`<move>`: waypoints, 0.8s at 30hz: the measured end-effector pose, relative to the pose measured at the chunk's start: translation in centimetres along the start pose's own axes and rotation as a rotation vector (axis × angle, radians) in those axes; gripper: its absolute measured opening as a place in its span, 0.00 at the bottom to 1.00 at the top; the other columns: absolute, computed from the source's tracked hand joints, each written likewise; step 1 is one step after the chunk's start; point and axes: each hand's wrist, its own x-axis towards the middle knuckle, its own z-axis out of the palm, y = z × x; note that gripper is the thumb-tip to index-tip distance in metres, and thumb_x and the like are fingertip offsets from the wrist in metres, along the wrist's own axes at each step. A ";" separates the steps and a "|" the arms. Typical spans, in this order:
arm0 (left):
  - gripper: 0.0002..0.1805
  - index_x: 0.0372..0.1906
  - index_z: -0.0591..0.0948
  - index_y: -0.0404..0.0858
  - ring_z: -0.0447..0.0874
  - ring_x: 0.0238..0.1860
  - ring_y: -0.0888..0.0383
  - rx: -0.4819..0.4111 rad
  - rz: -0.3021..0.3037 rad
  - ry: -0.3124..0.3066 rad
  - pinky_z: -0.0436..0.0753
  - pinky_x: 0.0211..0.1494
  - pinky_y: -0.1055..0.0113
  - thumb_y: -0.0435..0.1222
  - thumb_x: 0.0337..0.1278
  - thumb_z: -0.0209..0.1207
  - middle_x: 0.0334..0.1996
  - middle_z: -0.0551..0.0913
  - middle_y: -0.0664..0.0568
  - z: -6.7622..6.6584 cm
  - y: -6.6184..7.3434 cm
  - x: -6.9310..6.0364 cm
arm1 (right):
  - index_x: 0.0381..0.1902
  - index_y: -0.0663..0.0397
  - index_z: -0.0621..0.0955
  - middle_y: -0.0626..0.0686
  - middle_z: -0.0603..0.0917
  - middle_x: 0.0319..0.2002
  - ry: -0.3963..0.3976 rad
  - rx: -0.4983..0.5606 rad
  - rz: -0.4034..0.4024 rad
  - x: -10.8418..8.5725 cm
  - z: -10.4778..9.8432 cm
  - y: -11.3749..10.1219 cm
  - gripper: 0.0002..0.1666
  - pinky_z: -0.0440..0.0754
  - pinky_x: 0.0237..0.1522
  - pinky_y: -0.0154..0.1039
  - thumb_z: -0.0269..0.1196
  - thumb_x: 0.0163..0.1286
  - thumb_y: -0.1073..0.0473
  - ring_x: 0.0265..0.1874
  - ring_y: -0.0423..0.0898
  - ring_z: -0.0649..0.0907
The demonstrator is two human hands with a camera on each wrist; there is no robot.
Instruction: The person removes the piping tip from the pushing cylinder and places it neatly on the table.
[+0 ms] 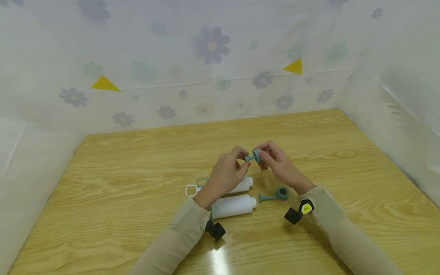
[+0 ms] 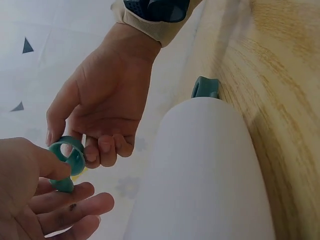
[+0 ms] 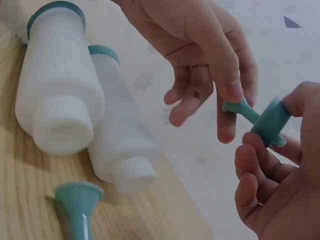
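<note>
My left hand pinches the flared end of a small teal stem between thumb and fingertips. At the stem's other end is a round teal cap, its rim pinched by my right hand. A short teal nub shows beyond the cap in the right wrist view; whether stem and cap are one piece I cannot tell. Both hands hold these parts above the table. Below them lie two white bottles, the nearer one in full sight and the farther one partly behind my left hand.
A second teal ring-shaped cap and flared stem lie right of the bottles on the wooden table. Left of the bottles, a white loop handle and a teal loop show. A flower-patterned curtain surrounds the table.
</note>
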 end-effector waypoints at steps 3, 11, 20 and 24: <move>0.10 0.47 0.75 0.33 0.81 0.23 0.59 0.034 -0.007 0.002 0.75 0.25 0.77 0.32 0.64 0.57 0.42 0.86 0.42 0.2 0.0 0.1 | 0.57 0.68 0.71 0.57 0.77 0.36 -0.033 -0.104 -0.057 0.1 -0.9 0.0 0.16 0.79 0.34 0.42 0.48 0.77 0.63 0.28 0.51 0.78; 0.09 0.45 0.76 0.36 0.85 0.36 0.53 0.077 -0.038 -0.002 0.81 0.38 0.70 0.34 0.64 0.59 0.42 0.86 0.44 0.6 0.3 0.5 | 0.58 0.56 0.76 0.52 0.83 0.44 -0.123 -0.426 -0.196 0.2 -3.0 -0.3 0.19 0.80 0.34 0.36 0.56 0.71 0.67 0.32 0.45 0.81; 0.10 0.45 0.79 0.36 0.80 0.35 0.53 0.256 -0.041 -0.043 0.77 0.35 0.67 0.37 0.63 0.61 0.42 0.86 0.46 1.6 0.7 1.5 | 0.55 0.61 0.78 0.55 0.84 0.44 -0.161 -0.566 -0.237 0.0 -5.0 -0.2 0.19 0.81 0.31 0.37 0.60 0.67 0.70 0.30 0.46 0.82; 0.11 0.43 0.84 0.37 0.81 0.41 0.53 0.347 -0.073 -0.061 0.79 0.46 0.62 0.39 0.58 0.65 0.41 0.87 0.50 2.5 0.5 1.8 | 0.54 0.61 0.80 0.52 0.84 0.41 -0.201 -0.684 -0.160 -0.3 -5.3 -0.2 0.18 0.80 0.31 0.35 0.63 0.66 0.68 0.30 0.43 0.81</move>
